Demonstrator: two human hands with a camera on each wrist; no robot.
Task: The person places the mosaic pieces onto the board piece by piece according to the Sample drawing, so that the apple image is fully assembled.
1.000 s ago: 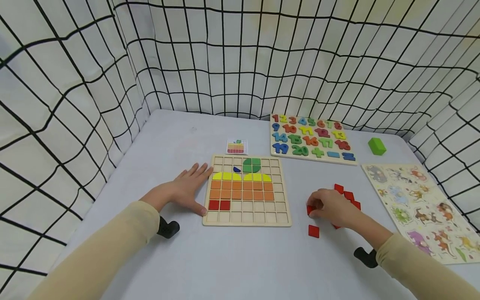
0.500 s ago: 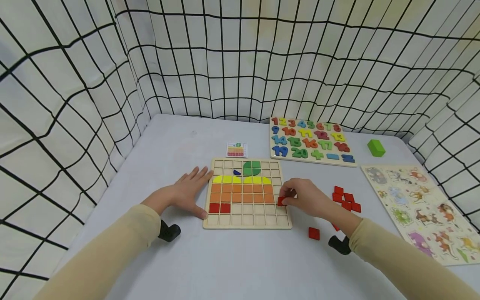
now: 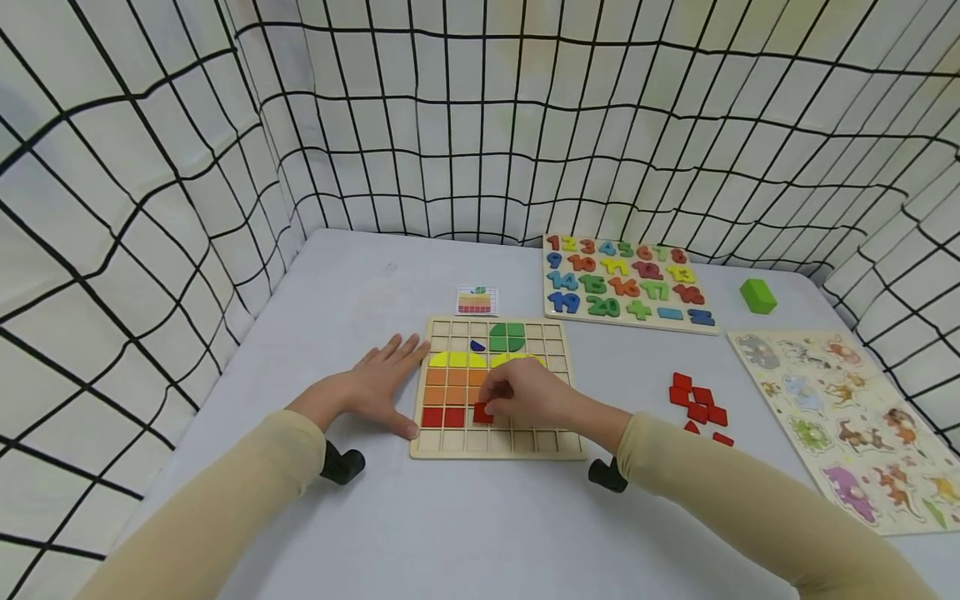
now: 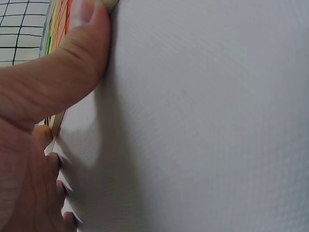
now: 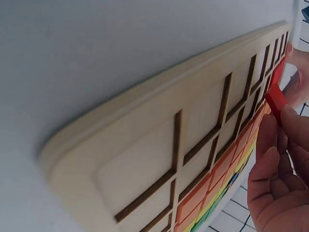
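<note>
Hands first: on a clock centred on the grid board (image 3: 465, 440), twelve at its far edge, the left hand (image 3: 375, 392) lies at nine o'clock, grasping nothing, fingers spread, thumb against the board's edge. From three o'clock the right hand (image 3: 531, 392) reaches over it, pinching a red square (image 3: 482, 414) between thumb and fingers. That square is tilted over the board, near two laid red squares (image 3: 443, 417) on its nine o'clock side; whether it touches the board I cannot tell. Loose red squares (image 3: 697, 412) lie at three o'clock, the animal board (image 3: 862, 383) beyond them. A picture card (image 3: 477, 300) sits near twelve, the number board (image 3: 630, 324) at one, a green block (image 3: 758, 297) at two.
</note>
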